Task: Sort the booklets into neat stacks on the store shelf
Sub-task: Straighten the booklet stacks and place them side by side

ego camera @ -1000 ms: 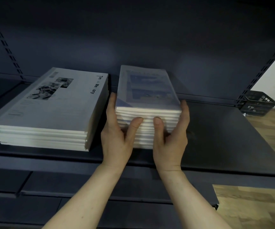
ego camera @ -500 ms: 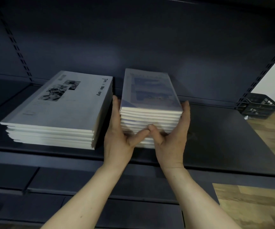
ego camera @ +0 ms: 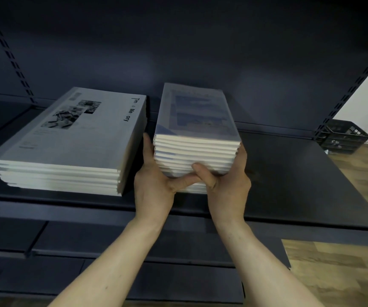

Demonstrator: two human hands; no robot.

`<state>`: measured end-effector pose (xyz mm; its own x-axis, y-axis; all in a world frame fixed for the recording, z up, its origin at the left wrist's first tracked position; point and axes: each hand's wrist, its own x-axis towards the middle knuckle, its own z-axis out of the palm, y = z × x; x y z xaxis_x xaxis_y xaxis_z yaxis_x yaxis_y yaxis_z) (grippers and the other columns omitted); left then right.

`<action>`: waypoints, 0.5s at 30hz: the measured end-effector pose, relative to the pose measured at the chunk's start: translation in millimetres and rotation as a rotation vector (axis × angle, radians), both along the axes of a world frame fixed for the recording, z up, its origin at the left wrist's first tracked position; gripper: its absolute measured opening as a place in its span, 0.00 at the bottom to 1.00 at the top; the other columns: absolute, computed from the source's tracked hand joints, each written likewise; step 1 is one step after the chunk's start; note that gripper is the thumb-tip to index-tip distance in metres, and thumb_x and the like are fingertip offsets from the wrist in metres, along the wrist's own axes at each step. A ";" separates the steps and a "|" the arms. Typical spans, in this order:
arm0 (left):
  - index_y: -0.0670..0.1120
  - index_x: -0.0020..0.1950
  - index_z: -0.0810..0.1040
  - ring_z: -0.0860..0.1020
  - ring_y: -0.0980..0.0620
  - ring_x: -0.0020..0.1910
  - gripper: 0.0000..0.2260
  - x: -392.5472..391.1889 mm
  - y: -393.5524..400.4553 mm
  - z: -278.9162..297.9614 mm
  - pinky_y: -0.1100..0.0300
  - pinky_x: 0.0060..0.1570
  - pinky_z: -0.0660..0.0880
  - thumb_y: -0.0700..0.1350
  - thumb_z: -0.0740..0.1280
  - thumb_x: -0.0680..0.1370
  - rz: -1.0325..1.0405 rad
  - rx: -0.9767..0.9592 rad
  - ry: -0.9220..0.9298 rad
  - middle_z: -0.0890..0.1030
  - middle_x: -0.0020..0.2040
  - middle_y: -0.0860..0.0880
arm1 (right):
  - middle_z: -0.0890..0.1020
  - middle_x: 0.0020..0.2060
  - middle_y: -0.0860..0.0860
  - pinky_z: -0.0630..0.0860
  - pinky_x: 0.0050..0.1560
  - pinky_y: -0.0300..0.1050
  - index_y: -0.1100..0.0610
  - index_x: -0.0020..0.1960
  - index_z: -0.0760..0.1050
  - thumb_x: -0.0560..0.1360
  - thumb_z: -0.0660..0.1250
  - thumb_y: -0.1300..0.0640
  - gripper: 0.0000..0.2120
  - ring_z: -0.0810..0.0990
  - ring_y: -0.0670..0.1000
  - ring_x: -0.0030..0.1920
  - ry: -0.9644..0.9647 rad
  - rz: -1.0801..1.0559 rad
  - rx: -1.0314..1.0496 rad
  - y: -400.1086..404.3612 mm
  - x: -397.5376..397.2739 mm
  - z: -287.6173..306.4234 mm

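Observation:
A narrow stack of blue-covered booklets point(ego camera: 196, 120) stands on the dark shelf point(ego camera: 300, 185) in the middle of the view. My left hand point(ego camera: 154, 187) holds its left side, fingers lying along the edge and thumb bent across the lower front. On the right side my right hand point(ego camera: 227, 185) does the same, its thumb pressing the front edges beside the left thumb. A few booklets at the bottom show beneath the thumbs. To the left, a wider stack of grey-white booklets point(ego camera: 67, 138) with a photo cover lies on the same shelf, close to my left hand.
The shelf's dark back panel rises behind both stacks, with slotted uprights at left and right. A black plastic crate point(ego camera: 342, 136) sits on the wooden floor point(ego camera: 344, 273) beyond the shelf's right end. A lower dark shelf point(ego camera: 134, 273) juts out below my forearms.
My thumbs have slid down the stack's front and come together low at its middle. Both hands stay on the sides of the blue stack, which has kept its place.

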<state>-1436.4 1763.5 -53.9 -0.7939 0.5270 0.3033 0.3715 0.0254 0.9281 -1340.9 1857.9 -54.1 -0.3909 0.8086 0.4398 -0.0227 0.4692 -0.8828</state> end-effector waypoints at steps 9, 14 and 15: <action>0.58 0.78 0.55 0.76 0.69 0.57 0.56 -3.0 -5.6 1.9 0.67 0.58 0.76 0.51 0.84 0.58 -0.102 -0.003 -0.057 0.78 0.58 0.65 | 0.77 0.64 0.42 0.75 0.62 0.38 0.44 0.73 0.60 0.64 0.76 0.37 0.43 0.75 0.41 0.65 0.052 0.129 -0.041 -1.2 6.6 7.2; 0.69 0.73 0.31 0.67 0.72 0.66 0.68 -10.2 -12.9 -1.7 0.76 0.60 0.67 0.44 0.84 0.60 -0.246 -0.081 -0.041 0.66 0.72 0.67 | 0.76 0.64 0.40 0.74 0.62 0.34 0.41 0.72 0.60 0.60 0.83 0.45 0.48 0.74 0.39 0.65 -0.002 0.138 -0.030 1.0 8.9 6.2; 0.70 0.71 0.29 0.65 0.72 0.68 0.68 -12.0 -14.1 -2.7 0.76 0.60 0.66 0.42 0.84 0.61 -0.265 -0.089 -0.036 0.63 0.74 0.67 | 0.75 0.64 0.39 0.73 0.61 0.32 0.40 0.71 0.60 0.60 0.83 0.48 0.47 0.74 0.39 0.65 -0.005 0.131 -0.026 1.3 8.5 6.0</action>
<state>-1448.4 1749.5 -56.6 -0.6342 0.7412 0.2202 0.3427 0.0142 0.9393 -1332.4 1859.2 -48.1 -0.4961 0.7615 0.4171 -0.0777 0.4395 -0.8949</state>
